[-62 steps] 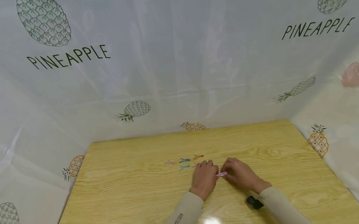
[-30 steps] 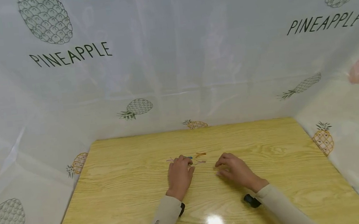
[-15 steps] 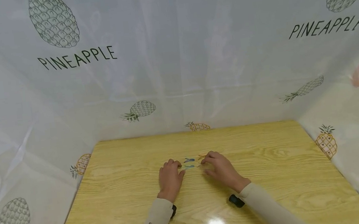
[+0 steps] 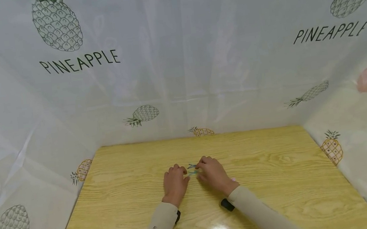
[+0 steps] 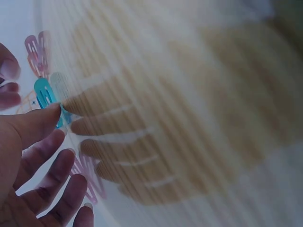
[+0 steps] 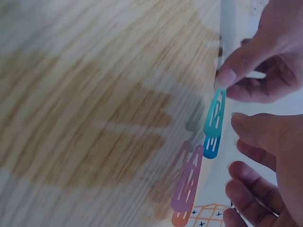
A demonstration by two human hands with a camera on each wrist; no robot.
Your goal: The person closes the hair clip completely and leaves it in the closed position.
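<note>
Colourful snap hair clips lie on the wooden table between my hands. My left hand [image 4: 175, 184] has thumb and fingers bent and apart, its thumb tip overlapping the narrow end of the teal hair clip [image 5: 44, 91] in the left wrist view. From the other side my right hand [image 4: 213, 174] reaches over, thumb and forefinger parted close to that clip's broad end. Just behind is a blue hair clip [image 6: 211, 146]. A lilac hair clip [image 6: 186, 187] and an orange hair clip [image 6: 180, 218] lie farther along, hidden by my right hand in the head view.
A pink hair clip [image 4: 233, 179] shows beside my right wrist. Another pink clip [image 5: 85, 175] lies behind my left fingers in the left wrist view. The wooden table [image 4: 280, 201] ends at a pineapple-printed sheet [image 4: 177, 119] behind and at both sides.
The pink clip held between both hands earlier has been let go. My left hand moved left past the clips; my right hand moved left over the orange and lilac clips to the teal one.
</note>
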